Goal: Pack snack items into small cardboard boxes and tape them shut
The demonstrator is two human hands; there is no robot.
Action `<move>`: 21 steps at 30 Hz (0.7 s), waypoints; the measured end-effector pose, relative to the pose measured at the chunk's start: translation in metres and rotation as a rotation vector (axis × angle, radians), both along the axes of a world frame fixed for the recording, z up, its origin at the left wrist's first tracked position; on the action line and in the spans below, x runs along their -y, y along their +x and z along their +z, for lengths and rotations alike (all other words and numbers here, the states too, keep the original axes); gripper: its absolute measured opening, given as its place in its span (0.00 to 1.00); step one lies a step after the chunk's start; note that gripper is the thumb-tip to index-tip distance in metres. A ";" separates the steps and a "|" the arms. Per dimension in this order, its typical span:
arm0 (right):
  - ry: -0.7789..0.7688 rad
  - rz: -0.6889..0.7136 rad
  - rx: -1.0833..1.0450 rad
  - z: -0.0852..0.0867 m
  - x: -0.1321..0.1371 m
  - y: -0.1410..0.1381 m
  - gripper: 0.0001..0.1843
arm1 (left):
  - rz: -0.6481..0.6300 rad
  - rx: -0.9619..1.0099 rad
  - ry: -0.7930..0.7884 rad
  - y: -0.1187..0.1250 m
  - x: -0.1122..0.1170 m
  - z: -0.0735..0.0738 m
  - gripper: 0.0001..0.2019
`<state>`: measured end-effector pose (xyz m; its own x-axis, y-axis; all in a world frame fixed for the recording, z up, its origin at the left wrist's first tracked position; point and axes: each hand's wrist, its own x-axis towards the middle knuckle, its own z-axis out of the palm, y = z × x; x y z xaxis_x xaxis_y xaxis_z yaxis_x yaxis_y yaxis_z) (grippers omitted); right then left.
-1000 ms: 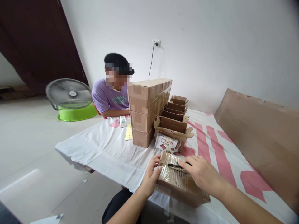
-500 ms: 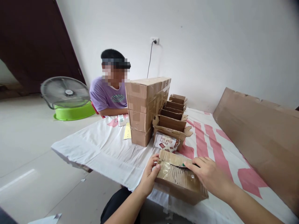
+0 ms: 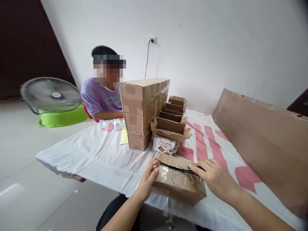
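A small taped cardboard box [image 3: 179, 186] lies at the table's near edge, its brown top wrinkled. My left hand [image 3: 149, 179] grips its left end, thumb on the near top edge and fingers behind. At the right end, my right hand [image 3: 214, 176] has its fingers on the cardboard flap [image 3: 174, 161], which stands raised along the far side with a dark gap under it. A small green thing [image 3: 188, 167] shows by the right fingertips; what it is I cannot tell. Just behind the box is a "Super Meal" packet [image 3: 165, 145].
Open cardboard boxes [image 3: 170, 125] stand in a row behind the packet, alongside stacked closed boxes [image 3: 136, 109]. A large cardboard sheet [image 3: 260, 141] leans at right. Across the table sits a person in a purple shirt [image 3: 101, 99]. A fan [image 3: 54, 96] rests over a green basin [image 3: 62, 117].
The flap has lifted, and the gap under it now runs along most of the box. My view has turned slightly right. My left hand keeps its hold.
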<state>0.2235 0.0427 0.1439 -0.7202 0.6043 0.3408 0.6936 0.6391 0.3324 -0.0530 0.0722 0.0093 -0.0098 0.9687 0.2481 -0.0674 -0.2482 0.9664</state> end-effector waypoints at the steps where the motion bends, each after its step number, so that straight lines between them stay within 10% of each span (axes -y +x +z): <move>1: 0.012 0.000 0.021 0.001 0.003 0.004 0.24 | 0.001 -0.006 0.007 0.000 -0.001 -0.002 0.23; 14: 0.049 -0.151 -0.007 -0.014 0.033 0.063 0.27 | 0.010 -0.029 0.010 -0.002 -0.004 -0.011 0.23; 21: -0.293 -0.358 -0.384 -0.063 0.051 0.107 0.21 | 0.023 -0.025 0.038 0.000 -0.007 -0.023 0.21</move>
<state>0.3302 -0.0081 0.0805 -0.3129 0.8946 0.3191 0.9181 0.3710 -0.1397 -0.0531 0.0792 -0.0136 -0.0252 0.9581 0.2853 -0.0374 -0.2861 0.9575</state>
